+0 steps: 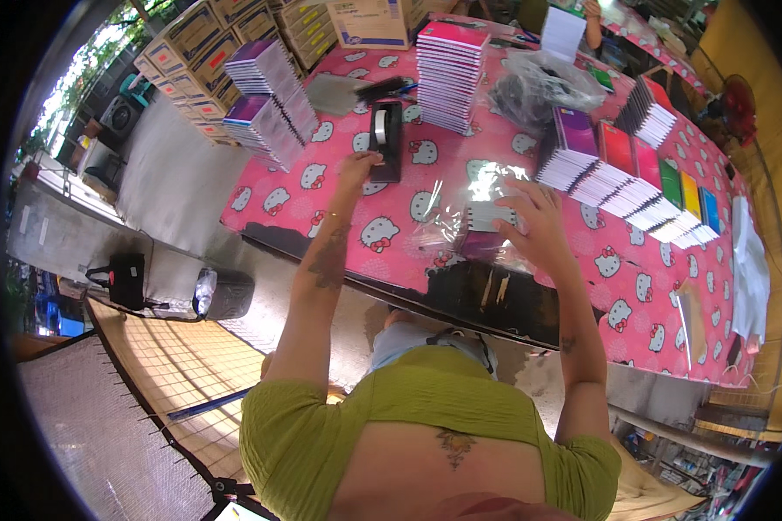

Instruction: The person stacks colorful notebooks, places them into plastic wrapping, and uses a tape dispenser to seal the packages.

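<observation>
My left hand [357, 163] reaches out to a black tape dispenser [386, 139] on the pink table and its bunched fingers touch the dispenser's near left edge. Whether they pinch tape is too small to tell. My right hand [534, 224] lies with fingers spread on a pack of notebooks in clear shiny plastic wrap [476, 219], holding it down near the table's front edge [426, 280].
Tall notebook stacks stand at the left [269, 104] and centre back [450, 74]. Fanned rows of coloured notebooks [634, 178] lie right of my right hand. A black plastic bag [534, 87], cardboard boxes [200, 52], another person's hand [593, 22] and a fan [738, 104] lie beyond.
</observation>
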